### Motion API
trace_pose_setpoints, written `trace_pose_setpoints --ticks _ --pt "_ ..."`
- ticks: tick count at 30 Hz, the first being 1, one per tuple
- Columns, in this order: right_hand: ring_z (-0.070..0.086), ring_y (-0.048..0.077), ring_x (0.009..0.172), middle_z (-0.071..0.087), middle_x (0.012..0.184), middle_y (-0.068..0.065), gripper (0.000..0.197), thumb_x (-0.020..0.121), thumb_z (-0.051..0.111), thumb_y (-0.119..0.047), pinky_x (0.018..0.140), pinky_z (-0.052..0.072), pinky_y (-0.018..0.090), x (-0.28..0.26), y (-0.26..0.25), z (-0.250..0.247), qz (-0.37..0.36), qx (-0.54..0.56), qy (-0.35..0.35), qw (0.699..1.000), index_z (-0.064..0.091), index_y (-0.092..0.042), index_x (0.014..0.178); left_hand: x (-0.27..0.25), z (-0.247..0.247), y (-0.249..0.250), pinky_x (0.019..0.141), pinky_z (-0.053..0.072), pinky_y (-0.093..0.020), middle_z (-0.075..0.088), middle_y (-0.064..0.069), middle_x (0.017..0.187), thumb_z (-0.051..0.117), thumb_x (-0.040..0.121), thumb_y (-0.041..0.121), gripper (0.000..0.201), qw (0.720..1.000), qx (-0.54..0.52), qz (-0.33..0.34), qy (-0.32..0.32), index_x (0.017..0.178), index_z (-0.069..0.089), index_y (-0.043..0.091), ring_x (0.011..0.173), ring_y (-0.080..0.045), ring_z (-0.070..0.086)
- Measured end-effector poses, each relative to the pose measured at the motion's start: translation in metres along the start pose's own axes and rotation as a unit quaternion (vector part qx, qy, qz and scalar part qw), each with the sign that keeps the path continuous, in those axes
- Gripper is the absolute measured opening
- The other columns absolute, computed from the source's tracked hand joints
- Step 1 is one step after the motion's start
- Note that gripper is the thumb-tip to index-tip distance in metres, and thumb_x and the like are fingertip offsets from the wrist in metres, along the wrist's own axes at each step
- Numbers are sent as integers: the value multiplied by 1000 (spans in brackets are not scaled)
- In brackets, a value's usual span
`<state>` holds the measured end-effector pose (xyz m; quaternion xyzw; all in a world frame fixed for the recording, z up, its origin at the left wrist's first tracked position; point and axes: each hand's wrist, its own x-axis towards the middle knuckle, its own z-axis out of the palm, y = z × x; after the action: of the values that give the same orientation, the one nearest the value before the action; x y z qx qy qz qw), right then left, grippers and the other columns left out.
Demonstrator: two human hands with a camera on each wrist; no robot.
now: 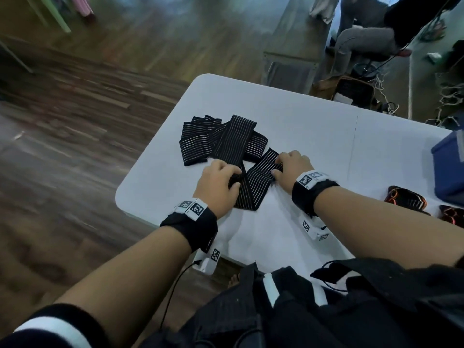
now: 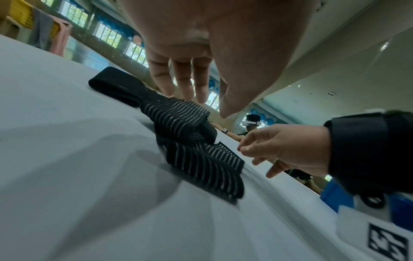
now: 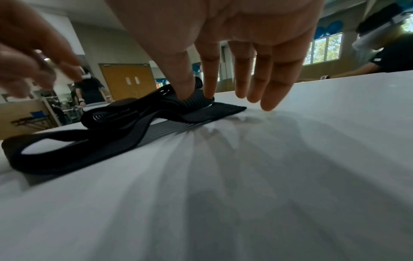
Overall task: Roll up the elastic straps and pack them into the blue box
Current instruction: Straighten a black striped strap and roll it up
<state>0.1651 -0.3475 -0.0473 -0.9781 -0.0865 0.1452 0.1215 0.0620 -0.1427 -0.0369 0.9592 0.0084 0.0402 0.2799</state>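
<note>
Left hand (image 1: pixel 218 182): palm down, fingers curled over the strap (image 1: pixel 253 183) fold, gripping it.
Right hand (image 1: pixel 291 170): thumb and forefinger pinch the strap's far end; other fingers straight.
Strap: on table (image 1: pixel 313 136).
Box (image 1: pixel 449 169): far right.

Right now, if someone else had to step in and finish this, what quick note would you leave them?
Left hand: grips the black striped strap at its middle bunch.
Right hand: thumb and forefinger pinch that strap's end.
The strap lies unrolled on the white table, beside a loose pile of straps.
Blue box: table's right edge; two orange-trimmed rolled straps wait beside it.
Left: roll this strap and the pile, pack all.
</note>
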Motion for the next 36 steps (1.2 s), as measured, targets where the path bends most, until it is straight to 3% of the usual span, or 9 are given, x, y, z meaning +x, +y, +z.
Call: trace_pose_setpoints --ticks 2,6,12,16,20,24,28,33,36 --pt "45 32 119 50 130 10 38 93 58 -42 92 49 43 2 -4 5 -8 -17 1 1000 55 -20 124 10 -1 -9 99 47 -41 50 -3 125 69 87 34 37 999 12 -42 -4 123 63 27 115 -25 48" --pt "47 31 114 51 124 9 40 90 63 -43 84 49 41 2 -5 11 -13 -71 -18 997 55 -20 122 24 3 -21 108 42 -46 41 -5 144 73 82 50 62 987 85 -76 -114 138 51 35 131 -29 38" --pt "49 30 111 52 119 8 31 93 62 -34 88 50 40 -4 -1 7 -3 -78 -28 997 59 -17 118 35 12 -28 99 46 -44 56 -1 128 63 89 46 45 979 158 -9 -126 129 59 29 119 -29 47" --pt "58 27 100 57 107 6 17 88 59 -13 80 43 29 -13 0 3 22 31 -14 999 65 -17 104 42 10 -31 92 50 -43 67 0 106 53 92 46 35 987 112 23 -116 112 68 21 106 -28 55" --pt "60 19 91 64 98 -1 28 80 59 1 77 41 23 -24 -6 -5 43 177 46 982 67 -26 86 49 1 -22 85 51 -39 68 -1 94 52 95 32 26 997 28 36 -65 100 70 14 93 -24 61" --pt "67 13 83 72 83 -12 44 74 63 7 81 55 28 -33 -7 -15 42 320 104 941 70 -36 69 54 -12 -10 78 48 -29 67 2 93 52 94 17 26 997 -75 9 -9 117 63 20 81 -16 62" --pt "69 11 82 74 84 -9 52 72 60 16 79 57 26 -47 -3 -35 35 403 128 906 73 -34 74 60 -22 2 89 43 -21 64 5 103 56 85 8 44 996 -90 18 -23 126 64 24 92 -12 59" --pt "67 1 68 72 82 -3 52 71 57 24 62 53 19 -65 9 -57 9 466 134 875 74 -24 79 57 -26 26 92 52 -34 67 4 97 63 77 10 31 994 -105 -10 -7 104 73 23 93 -14 62" --pt "69 12 77 74 87 0 54 71 57 23 68 58 26 -76 19 -65 0 483 135 865 74 -28 78 50 -28 43 95 51 -33 68 3 101 63 77 11 33 994 -108 -24 -8 106 73 22 96 -13 62"
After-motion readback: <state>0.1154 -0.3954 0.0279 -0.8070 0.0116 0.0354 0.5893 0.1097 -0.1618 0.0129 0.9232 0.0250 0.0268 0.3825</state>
